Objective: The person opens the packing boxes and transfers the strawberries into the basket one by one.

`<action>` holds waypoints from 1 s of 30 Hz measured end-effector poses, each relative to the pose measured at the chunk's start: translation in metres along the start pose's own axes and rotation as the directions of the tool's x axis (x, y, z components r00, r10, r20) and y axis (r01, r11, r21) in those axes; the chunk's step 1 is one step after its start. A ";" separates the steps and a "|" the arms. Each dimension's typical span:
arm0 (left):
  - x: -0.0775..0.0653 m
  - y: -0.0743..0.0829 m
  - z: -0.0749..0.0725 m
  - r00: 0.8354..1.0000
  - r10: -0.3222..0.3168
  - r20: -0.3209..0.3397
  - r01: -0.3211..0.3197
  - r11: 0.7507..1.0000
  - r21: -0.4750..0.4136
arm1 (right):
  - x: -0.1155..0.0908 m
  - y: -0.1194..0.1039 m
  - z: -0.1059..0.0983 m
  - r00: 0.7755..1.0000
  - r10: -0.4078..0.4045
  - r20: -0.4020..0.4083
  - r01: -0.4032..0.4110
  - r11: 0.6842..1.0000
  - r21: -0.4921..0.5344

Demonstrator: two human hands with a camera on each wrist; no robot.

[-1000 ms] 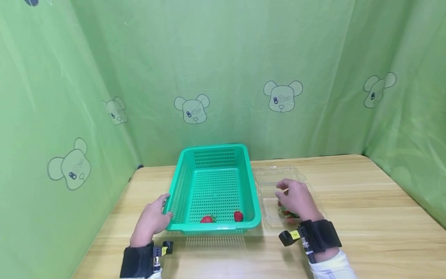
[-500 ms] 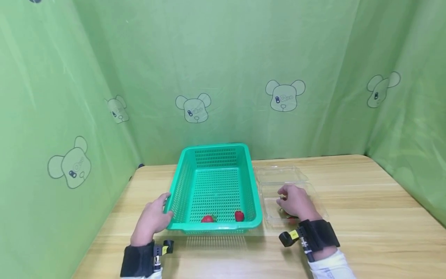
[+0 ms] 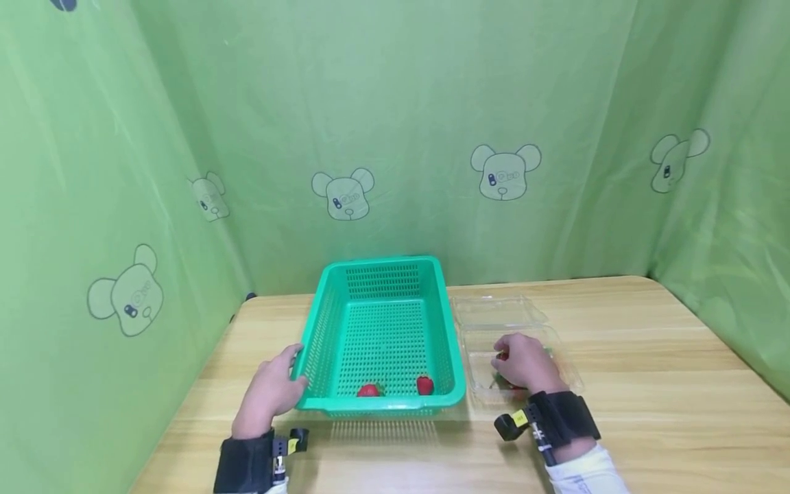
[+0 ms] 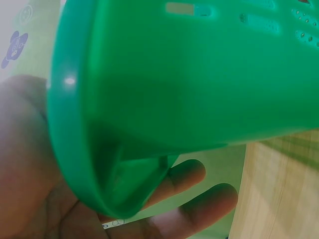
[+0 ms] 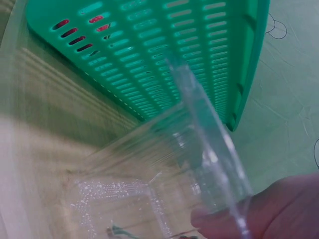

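A green perforated plastic basket [image 3: 382,339] stands on the table with two strawberries near its front wall, one strawberry [image 3: 368,390] left of the other strawberry [image 3: 424,385]. My left hand [image 3: 271,387] rests against the basket's front left corner; in the left wrist view its fingers [image 4: 209,204] extend loosely beneath the rim. To the right lies a clear plastic clamshell box [image 3: 478,350], lid folded back. Over it, my right hand [image 3: 524,360] pinches a strawberry [image 3: 503,355], mostly hidden by the fingers. More red fruit shows partly under that hand.
The open lid [image 3: 498,311] lies flat behind the box, beside the basket's right wall. A wooden table [image 3: 666,384] extends to the right and in front. Green curtain [image 3: 420,137] with bear-head prints encloses the back and sides.
My right hand has moved down slightly into the clear box, and its fingertips have come together on a strawberry. The left hand and the basket keep their places.
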State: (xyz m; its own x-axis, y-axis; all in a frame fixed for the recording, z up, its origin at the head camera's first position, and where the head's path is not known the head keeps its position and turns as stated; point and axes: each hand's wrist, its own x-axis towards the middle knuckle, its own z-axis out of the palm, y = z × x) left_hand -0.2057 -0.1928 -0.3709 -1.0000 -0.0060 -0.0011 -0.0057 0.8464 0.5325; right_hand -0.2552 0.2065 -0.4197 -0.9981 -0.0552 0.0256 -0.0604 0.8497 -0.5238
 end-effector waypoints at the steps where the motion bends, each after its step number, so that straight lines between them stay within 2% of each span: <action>1: 0.000 0.000 0.000 1.000 -0.001 0.000 0.001 1.000 0.000 | 0.000 0.000 0.000 1.000 0.004 0.002 -0.004 1.000 0.001; 9: 0.000 0.000 0.001 1.000 -0.007 0.004 0.007 1.000 0.004 | 0.002 0.003 0.006 1.000 -0.027 -0.010 0.026 0.999 -0.020; 26: 0.002 0.000 0.001 1.000 0.005 0.001 -0.005 1.000 0.000 | 0.000 0.001 0.012 0.999 0.051 0.011 -0.052 0.997 0.065; 30: 0.004 0.000 0.001 1.000 0.012 -0.009 -0.012 1.000 -0.004 | 0.002 0.000 0.009 0.999 0.045 0.012 -0.046 0.997 0.058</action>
State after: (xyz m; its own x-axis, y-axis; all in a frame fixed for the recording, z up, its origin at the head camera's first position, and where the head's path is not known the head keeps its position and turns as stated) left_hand -0.2096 -0.1920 -0.3718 -0.9999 0.0000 0.0127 0.0068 0.8444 0.5357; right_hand -0.2572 0.2017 -0.4270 -0.9997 -0.0228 -0.0081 -0.0141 0.8193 -0.5732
